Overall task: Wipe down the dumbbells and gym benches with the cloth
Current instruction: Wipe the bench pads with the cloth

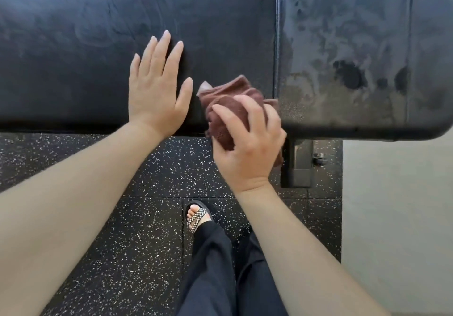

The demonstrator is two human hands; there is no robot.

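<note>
A black padded gym bench (73, 53) runs across the top of the head view, with a seam near its right third. Its right section (343, 58) is dusty and streaked, with dark wet spots. My left hand (157, 87) lies flat on the pad with fingers straight and spread. Just to its right, my right hand (247, 144) grips a bunched brown cloth (228, 99) at the bench's near edge, beside the seam. No dumbbells are in view.
The bench's black metal leg (300, 163) with a small knob stands below the pad at the right. Speckled black rubber flooring (122, 229) covers the ground, ending at a pale floor (397, 217) on the right. My sandalled foot (197, 215) and dark trousers are below.
</note>
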